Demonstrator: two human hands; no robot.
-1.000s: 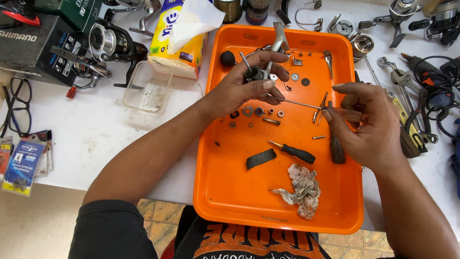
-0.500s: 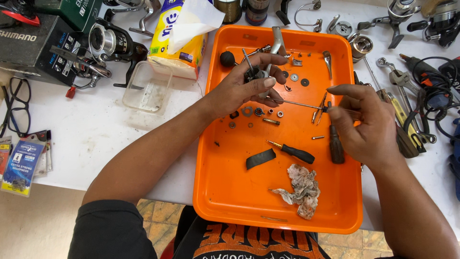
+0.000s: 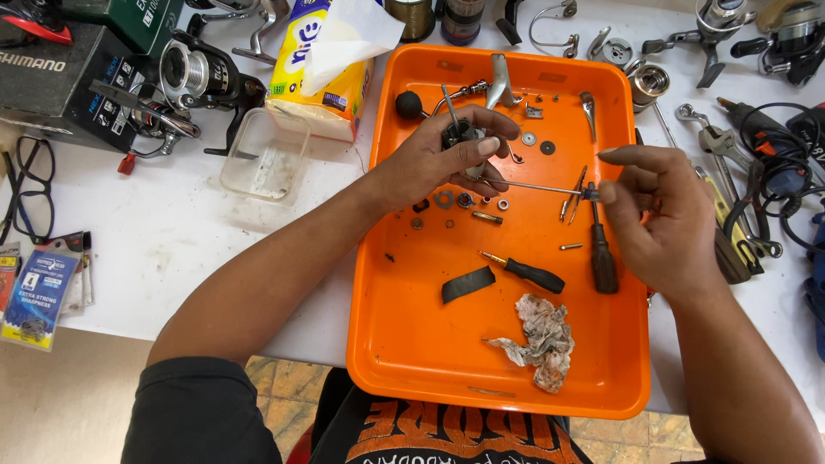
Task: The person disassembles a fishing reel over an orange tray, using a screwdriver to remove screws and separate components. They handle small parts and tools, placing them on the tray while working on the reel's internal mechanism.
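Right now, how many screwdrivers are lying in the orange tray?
2. A small black-handled screwdriver lies near the tray's middle, left of a dark brown-handled screwdriver by the right hand. More may be hidden under the hands.

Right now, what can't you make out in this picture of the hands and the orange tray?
Head view only:
- Reel part: mostly hidden inside the left hand.
- Rod: its right end is covered by the right hand fingers.
- Washers on the tray: too small to identify.
- Reels: cut off by the top edge.
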